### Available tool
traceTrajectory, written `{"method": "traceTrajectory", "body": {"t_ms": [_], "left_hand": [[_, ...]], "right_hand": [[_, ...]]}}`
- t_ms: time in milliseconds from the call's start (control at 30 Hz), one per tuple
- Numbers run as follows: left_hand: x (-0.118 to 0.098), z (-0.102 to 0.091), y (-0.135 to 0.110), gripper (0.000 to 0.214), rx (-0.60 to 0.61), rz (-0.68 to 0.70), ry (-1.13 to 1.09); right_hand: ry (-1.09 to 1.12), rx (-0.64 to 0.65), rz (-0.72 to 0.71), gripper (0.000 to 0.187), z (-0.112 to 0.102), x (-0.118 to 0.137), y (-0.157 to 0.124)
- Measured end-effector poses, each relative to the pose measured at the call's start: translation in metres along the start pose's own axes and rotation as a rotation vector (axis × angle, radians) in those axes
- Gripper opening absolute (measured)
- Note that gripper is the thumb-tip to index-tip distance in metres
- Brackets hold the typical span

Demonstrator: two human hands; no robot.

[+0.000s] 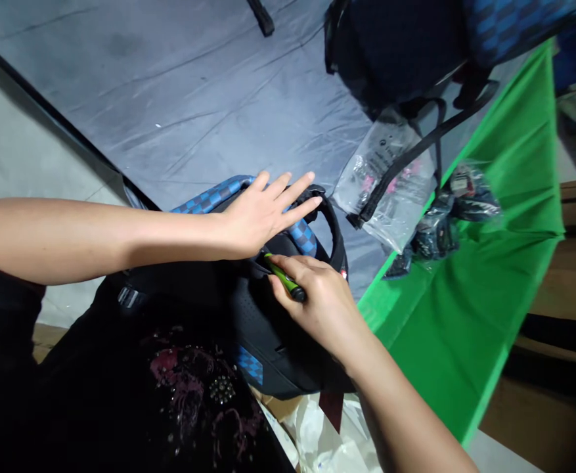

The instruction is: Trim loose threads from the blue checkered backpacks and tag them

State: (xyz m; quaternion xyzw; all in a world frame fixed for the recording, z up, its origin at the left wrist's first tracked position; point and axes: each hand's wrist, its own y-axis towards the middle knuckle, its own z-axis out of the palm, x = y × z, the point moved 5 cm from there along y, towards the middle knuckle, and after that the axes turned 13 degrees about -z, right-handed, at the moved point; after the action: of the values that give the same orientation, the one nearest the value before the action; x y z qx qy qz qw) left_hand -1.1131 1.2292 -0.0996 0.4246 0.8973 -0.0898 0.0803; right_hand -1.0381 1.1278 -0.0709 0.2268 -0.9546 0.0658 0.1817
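A black backpack (288,348) with blue checkered panels lies in front of my body. My left hand (268,213) is open, fingers spread, over the bag's checkered strap (209,196) and upper edge. My right hand (320,299) is closed around a slim green tool with a black end (288,279). The far tip of this tool sits against the bag, just below my left palm, so its kind does not show. A black loop handle (334,226) of the bag stands up beside my fingers.
A grey sheet (179,98) covers the surface ahead, and green fabric (445,322) hangs at the right. Another dark checkered bag (406,52) lies at the upper right, its strap across a clear plastic bag (361,171). Wrapped dark items (435,230) sit nearby. White plastic (337,447) lies below.
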Motion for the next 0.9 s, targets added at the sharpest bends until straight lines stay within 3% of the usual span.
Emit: {"method": "traceTrajectory", "body": {"t_ms": [400,733,800,900], "left_hand": [[0.002,0.004,0.000,0.094,-0.029,-0.003,0.011],[0.004,0.002,0.000,0.096,-0.011,-0.013,0.022],[0.002,0.001,0.000,0.095,-0.045,0.043,0.036],[-0.011,0.002,0.000,0.094,-0.119,0.260,0.045]], "right_hand": [[-0.087,0.141,0.036,0.022,-0.002,-0.001,0.006],[-0.147,0.095,0.034,0.020,-0.003,0.002,0.004],[-0.169,0.090,0.044,0.022,-0.004,0.003,0.001],[-0.158,0.050,0.049,0.023,-0.007,0.001,-0.003]]}}
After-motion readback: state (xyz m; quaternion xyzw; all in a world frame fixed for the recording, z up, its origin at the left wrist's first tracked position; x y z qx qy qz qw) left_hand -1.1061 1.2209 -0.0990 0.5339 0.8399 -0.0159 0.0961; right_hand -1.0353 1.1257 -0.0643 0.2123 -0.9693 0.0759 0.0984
